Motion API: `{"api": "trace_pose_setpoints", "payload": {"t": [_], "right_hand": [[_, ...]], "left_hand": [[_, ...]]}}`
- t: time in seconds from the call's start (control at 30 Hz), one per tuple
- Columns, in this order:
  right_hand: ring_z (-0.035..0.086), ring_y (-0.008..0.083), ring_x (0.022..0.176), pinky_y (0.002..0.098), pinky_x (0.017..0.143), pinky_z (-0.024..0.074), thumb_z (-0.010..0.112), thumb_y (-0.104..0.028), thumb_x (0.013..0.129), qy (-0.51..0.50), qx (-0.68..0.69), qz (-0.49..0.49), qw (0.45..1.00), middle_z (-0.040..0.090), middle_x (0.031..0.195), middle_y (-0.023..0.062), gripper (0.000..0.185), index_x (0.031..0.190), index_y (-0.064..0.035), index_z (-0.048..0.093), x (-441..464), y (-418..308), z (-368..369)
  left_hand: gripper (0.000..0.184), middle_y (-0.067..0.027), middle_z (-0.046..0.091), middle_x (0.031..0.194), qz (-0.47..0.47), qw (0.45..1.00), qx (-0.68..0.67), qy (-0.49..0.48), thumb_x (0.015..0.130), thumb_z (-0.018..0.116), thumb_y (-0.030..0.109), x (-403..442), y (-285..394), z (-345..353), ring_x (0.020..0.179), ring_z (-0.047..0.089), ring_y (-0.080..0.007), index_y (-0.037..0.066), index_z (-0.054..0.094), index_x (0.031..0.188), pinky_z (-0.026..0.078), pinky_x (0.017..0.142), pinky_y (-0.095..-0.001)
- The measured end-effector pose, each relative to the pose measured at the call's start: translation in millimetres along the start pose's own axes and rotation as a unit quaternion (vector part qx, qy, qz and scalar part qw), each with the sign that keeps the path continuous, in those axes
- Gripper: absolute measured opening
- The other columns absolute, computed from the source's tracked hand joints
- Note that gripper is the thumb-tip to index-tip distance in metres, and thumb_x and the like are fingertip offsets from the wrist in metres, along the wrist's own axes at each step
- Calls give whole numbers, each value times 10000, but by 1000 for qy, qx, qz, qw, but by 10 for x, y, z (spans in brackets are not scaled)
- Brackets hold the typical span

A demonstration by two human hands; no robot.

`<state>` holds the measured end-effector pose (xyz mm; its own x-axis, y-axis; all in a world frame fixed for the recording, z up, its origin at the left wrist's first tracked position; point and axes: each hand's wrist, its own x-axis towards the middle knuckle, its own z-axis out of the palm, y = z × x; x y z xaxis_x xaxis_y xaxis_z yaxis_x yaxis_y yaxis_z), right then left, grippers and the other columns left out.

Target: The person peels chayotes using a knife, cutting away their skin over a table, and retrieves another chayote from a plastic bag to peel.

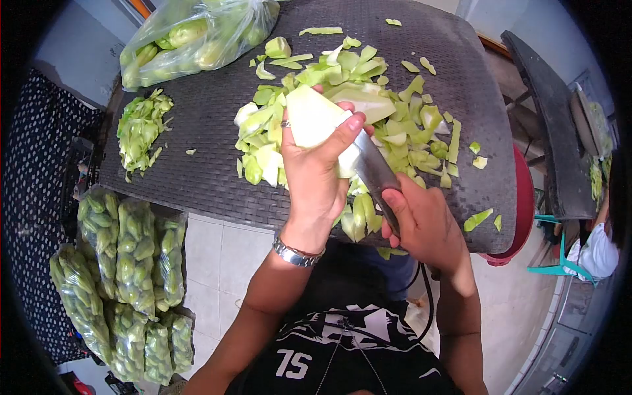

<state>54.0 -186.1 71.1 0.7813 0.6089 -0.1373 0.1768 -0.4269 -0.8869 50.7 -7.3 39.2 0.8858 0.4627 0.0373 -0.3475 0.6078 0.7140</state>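
My left hand (pixel 313 168), with a metal watch at its wrist, is closed round a pale, peeled chayote (pixel 311 115) with flat cut faces. In my right hand (pixel 424 220) is a knife (pixel 376 168), gripped by its handle, its blade angled up toward the left fingers and touching or very near the chayote. The blade's tip is hidden by the left hand. Beneath and around both hands spreads a heap of green peels (pixel 408 135). Another large pale piece (pixel 368 105) lies on the heap just behind the left fingers.
A clear plastic bag of green vegetables (pixel 204 39) stands at the table's back left. Shredded peels (pixel 141 128) lie at the left of the dark woven table (pixel 204 155). Several filled bags (pixel 135 243) are on the floor at left. A red tub (pixel 520 210) sits below the right edge.
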Motion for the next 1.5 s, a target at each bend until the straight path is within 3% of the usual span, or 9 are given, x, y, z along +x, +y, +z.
{"api": "trace_pose_setpoints", "payload": {"t": [0.17, 0.27, 0.67, 0.97, 1.07, 1.27, 1.37, 1.43, 1.5], "right_hand": [[657, 220, 493, 366, 514, 501, 536, -169, 1101, -18, 16, 27, 999, 628, 603, 105, 197, 1125, 6, 625, 15, 14, -31], [630, 172, 480, 339, 502, 492, 530, -187, 1107, -51, 52, 40, 997, 631, 612, 78, 217, 1115, 6, 628, 59, 19, -69], [618, 129, 508, 309, 511, 499, 494, -211, 1128, -66, 60, 51, 995, 632, 634, 55, 259, 1166, 6, 632, 19, 41, -109], [593, 88, 531, 248, 502, 473, 431, -267, 1161, -97, 123, 63, 986, 662, 693, 46, 351, 1286, 1, 621, 19, 93, -63], [614, 95, 537, 271, 507, 490, 465, -247, 1143, -81, 121, 76, 986, 652, 677, 36, 305, 1206, -16, 653, 12, 46, -43], [623, 104, 539, 270, 501, 489, 475, -260, 1140, -82, 156, 68, 982, 662, 683, 44, 305, 1083, -7, 636, 13, 35, -37], [616, 86, 548, 260, 499, 485, 476, -269, 1142, -72, 192, 90, 975, 656, 685, 33, 316, 1088, -1, 636, 42, 80, -74], [633, 157, 530, 301, 507, 494, 483, -255, 1136, -31, 150, 84, 985, 671, 693, 65, 291, 1080, -15, 637, 74, 92, -108], [657, 248, 552, 356, 530, 508, 498, -253, 1127, 43, 39, 44, 997, 689, 718, 109, 268, 1061, -32, 636, 93, 115, -143]], "left_hand": [[609, -123, 694, 1089, -23, 1000, -9, 3, 884, 783, -101, 54, 16, 29, 918, 723, -239, 41, 493, 1400, 640, 808, -398], [601, -120, 696, 1065, 51, 995, -58, 56, 892, 779, -94, 33, -118, 80, 910, 719, -234, 33, 483, 1400, 634, 803, -389], [573, -111, 707, 1040, -29, 998, 46, -45, 928, 787, -14, 104, 22, -60, 877, 723, -206, 1, 484, 1414, 627, 784, -369], [518, -126, 711, 1052, 18, 999, 29, -9, 940, 753, -1, 20, -62, 5, 894, 730, -238, 16, 513, 1398, 625, 797, -401], [496, -127, 710, 1049, 62, 996, 48, 36, 946, 740, -7, 5, -152, 71, 893, 734, -240, 20, 518, 1388, 627, 793, -404], [496, -133, 706, 1074, -16, 1000, 20, -18, 946, 756, 6, -29, -80, 77, 924, 738, -246, 5, 518, 1381, 631, 783, -405], [429, -149, 706, 1183, -31, 999, -9, 22, 1043, 674, 242, 21, -70, 21, 1066, 723, -281, -16, 539, 1359, 610, 898, -469], [451, -175, 703, 1234, -67, 993, -68, 70, 1088, 560, 351, 79, -10, 19, 1130, 706, -333, -26, 553, 1335, 571, 997, -526], [402, -194, 695, 1236, -119, 988, -90, 38, 1069, 544, 269, 94, 86, -130, 1130, 702, -349, -33, 547, 1335, 570, 997, -539]]}}
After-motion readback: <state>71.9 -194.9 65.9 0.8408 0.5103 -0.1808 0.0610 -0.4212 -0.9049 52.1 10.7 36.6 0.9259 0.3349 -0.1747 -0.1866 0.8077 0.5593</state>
